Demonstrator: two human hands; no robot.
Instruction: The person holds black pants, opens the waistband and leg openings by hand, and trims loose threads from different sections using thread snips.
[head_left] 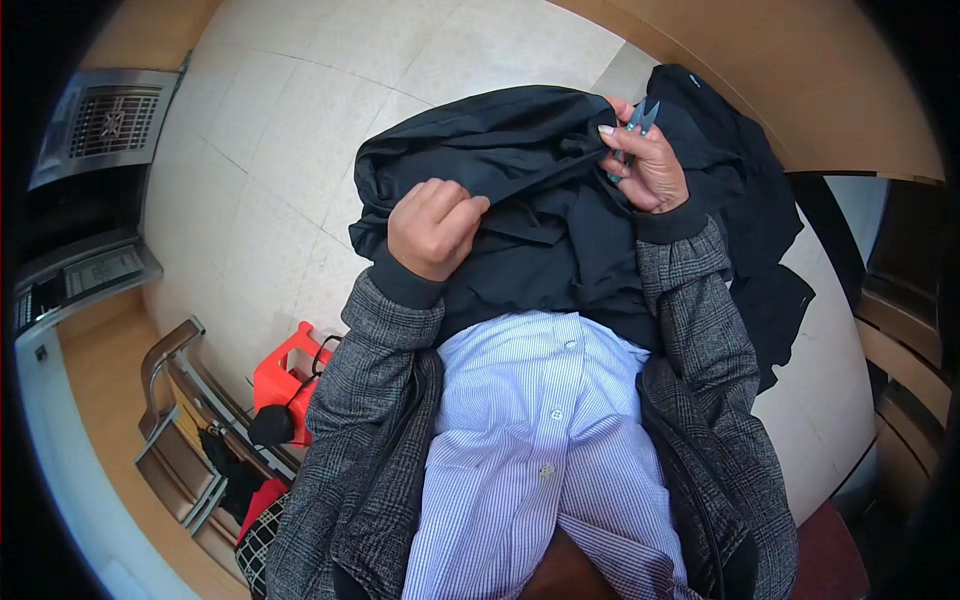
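A black fabric garment point(520, 150) is spread over my lap in loose folds. My left hand point(435, 228) is closed in a fist on its near left part, knuckles up. At the upper right, my right hand point(650, 165) pinches an edge of the cloth between thumb and fingers. That same hand holds small thread snips point(645, 117) with teal handles, their dark blades pointing up and away from the cloth. The fingers partly hide the snips' handles. Between the two hands the cloth is drawn into a slanting fold.
More black cloth point(740, 170) lies to the right, beside a wooden panel point(840, 90). On the left are a red plastic stool point(290, 365) with a black item hanging from it and a metal-framed folding chair point(170, 430). Pale floor tiles point(290, 130) stretch out ahead.
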